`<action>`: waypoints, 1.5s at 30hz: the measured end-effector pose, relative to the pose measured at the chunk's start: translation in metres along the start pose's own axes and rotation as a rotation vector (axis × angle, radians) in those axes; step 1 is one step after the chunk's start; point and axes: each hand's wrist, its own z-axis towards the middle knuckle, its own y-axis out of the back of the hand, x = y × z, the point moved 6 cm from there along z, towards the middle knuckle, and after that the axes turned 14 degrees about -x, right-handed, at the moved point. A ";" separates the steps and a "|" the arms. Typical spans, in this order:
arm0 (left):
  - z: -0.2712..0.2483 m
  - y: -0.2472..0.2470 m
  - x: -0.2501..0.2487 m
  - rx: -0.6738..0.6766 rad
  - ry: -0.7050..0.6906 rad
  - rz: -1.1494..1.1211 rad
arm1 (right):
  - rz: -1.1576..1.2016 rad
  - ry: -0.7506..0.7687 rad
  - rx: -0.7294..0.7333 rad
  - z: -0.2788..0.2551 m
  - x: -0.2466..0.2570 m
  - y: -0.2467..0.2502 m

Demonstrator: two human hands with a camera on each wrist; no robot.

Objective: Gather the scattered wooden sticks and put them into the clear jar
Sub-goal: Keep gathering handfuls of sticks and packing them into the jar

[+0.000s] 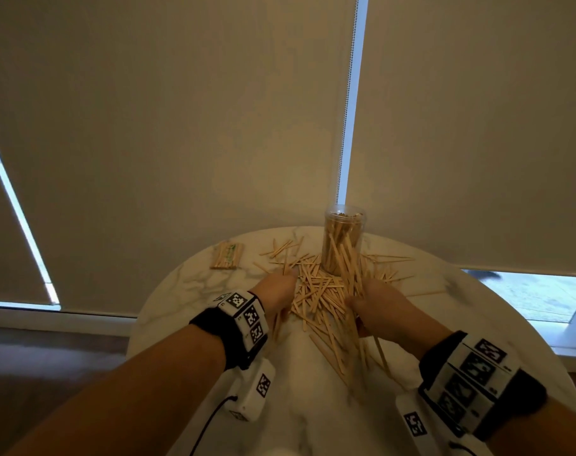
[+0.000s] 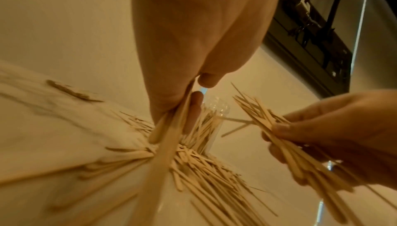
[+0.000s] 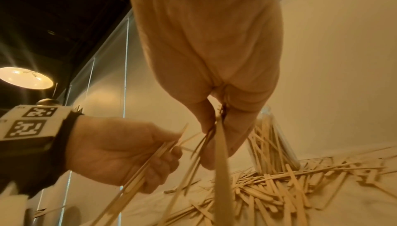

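Note:
A clear jar (image 1: pixel 344 245), upright and holding several wooden sticks, stands at the back of the round marble table (image 1: pixel 187 291). A loose pile of sticks (image 1: pixel 316 292) lies in front of it and around its base. My left hand (image 1: pixel 276 292) is at the pile's left edge, fingers curled round a few sticks (image 2: pixel 171 138). My right hand (image 1: pixel 375 306) is at the pile's right side and grips a thick bundle of sticks (image 2: pixel 277 128) that fans out above and below the fist. The right wrist view shows both hands holding sticks, with the jar (image 3: pixel 272 138) just behind.
A flat packet of sticks (image 1: pixel 227 256) lies at the table's back left. More single sticks (image 1: pixel 391 258) are strewn to the right of the jar. Roller blinds hang right behind the table. The table's near rim is under my wrists.

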 end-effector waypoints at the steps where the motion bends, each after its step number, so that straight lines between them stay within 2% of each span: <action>1: -0.006 -0.004 -0.005 -0.011 -0.021 -0.046 | 0.034 -0.009 -0.001 -0.001 0.005 -0.002; 3: -0.013 -0.013 -0.018 0.024 -0.080 -0.121 | 0.059 0.035 -0.012 0.001 0.015 -0.008; 6: -0.019 -0.031 -0.037 0.131 -0.127 -0.211 | -0.003 0.191 -0.022 0.005 0.034 -0.014; 8: -0.015 -0.042 -0.045 0.194 -0.120 -0.378 | -0.087 0.279 -0.018 0.012 0.046 -0.018; 10: -0.002 -0.045 -0.049 0.183 -0.128 -0.490 | -0.206 0.332 -0.034 0.019 0.054 -0.021; 12: 0.016 -0.044 -0.048 0.117 -0.133 -0.503 | -0.181 0.360 -0.078 0.031 0.056 -0.021; 14: 0.032 -0.040 -0.048 0.047 -0.136 -0.525 | -0.114 0.354 -0.094 0.042 0.054 -0.023; 19: 0.049 -0.036 -0.056 0.038 -0.129 -0.688 | -0.028 0.312 -0.090 0.071 0.046 -0.022; 25: 0.057 -0.035 -0.067 -0.009 -0.228 -0.728 | -0.119 0.261 -0.052 0.088 0.039 -0.023; 29: 0.053 -0.036 -0.078 0.096 -0.213 -0.935 | -0.148 0.255 -0.038 0.089 0.039 -0.015; 31: 0.050 -0.035 -0.082 0.123 -0.245 -0.948 | -0.116 0.236 -0.039 0.089 0.038 -0.002; 33: 0.045 -0.036 -0.087 0.148 -0.300 -0.912 | -0.026 0.250 -0.105 0.090 0.040 0.019; 37: 0.022 -0.051 -0.101 0.257 -0.409 -0.805 | 0.236 0.312 -0.377 0.095 0.044 0.060; 40: 0.005 -0.068 -0.104 0.357 -0.484 -0.648 | 0.417 0.367 -0.523 0.096 0.044 0.076; 43: -0.005 -0.079 -0.104 0.438 -0.535 -0.546 | 0.531 0.449 -0.610 0.088 0.047 0.085; 45: -0.008 -0.080 -0.105 0.456 -0.534 -0.544 | 0.538 0.512 -0.613 0.082 0.054 0.086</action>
